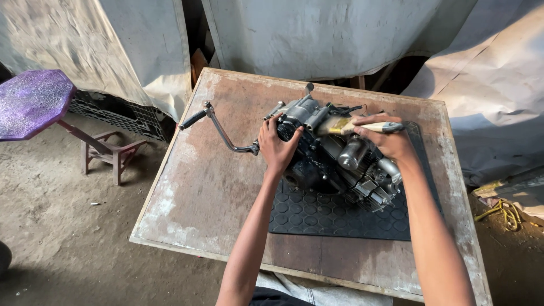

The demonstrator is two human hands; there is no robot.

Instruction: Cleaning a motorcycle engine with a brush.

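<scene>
Single head-worn view, looking steeply down from close above the worn table (215, 187), tarpaulins (317, 34) beyond

— What sort of place is this?

— A makeshift repair workshop with a packed-dirt floor (62, 226). A motorcycle engine (334, 158), kick-start lever (218, 127) attached, sits on a studded black rubber mat (317, 218) atop a worn, stained desk (209, 187).

— What surrounds the desk?

— Dusty tarpaulin sheets (317, 34) hang behind it. Left of it stand a purple-topped stool (31, 102) and a black plastic crate (122, 116); to its right, yellow rope (504, 212) lies on the ground.
</scene>
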